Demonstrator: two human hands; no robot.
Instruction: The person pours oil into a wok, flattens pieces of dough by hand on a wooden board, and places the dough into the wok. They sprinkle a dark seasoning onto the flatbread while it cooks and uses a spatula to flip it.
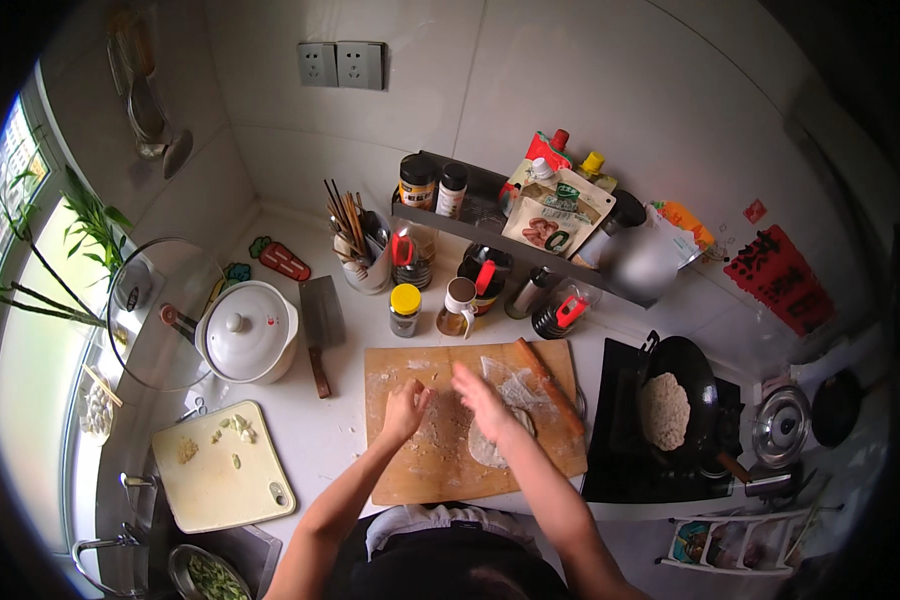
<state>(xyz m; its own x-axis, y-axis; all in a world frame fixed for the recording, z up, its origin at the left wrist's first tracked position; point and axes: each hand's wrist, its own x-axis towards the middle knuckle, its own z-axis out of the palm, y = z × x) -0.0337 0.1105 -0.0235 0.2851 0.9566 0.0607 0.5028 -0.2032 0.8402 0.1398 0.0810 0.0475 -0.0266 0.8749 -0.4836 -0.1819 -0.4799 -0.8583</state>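
Note:
My left hand [408,410] hovers above the left half of a floury wooden board [427,480], its fingers loosely curled and nothing visible in them. Facing it, my right hand [484,401] is empty, with the fingers stretched out and pointing away from me. Partly hidden beneath my right hand and forearm is a flat round of dough [486,448]. Just beyond the dough lies a crumpled clear plastic bag [516,384]. A wooden rolling pin [547,386] rests slantwise along the board's right side. Flour and small dough scraps are scattered over the wood.
Right of the board, a black wok [701,390] holding a pale crumbly mass [665,412] sits on the stove. To the left are a cleaver [321,315], a lidded white pot [246,341] and a cream cutting board [225,480]. Bottles and jars [405,311] line the back.

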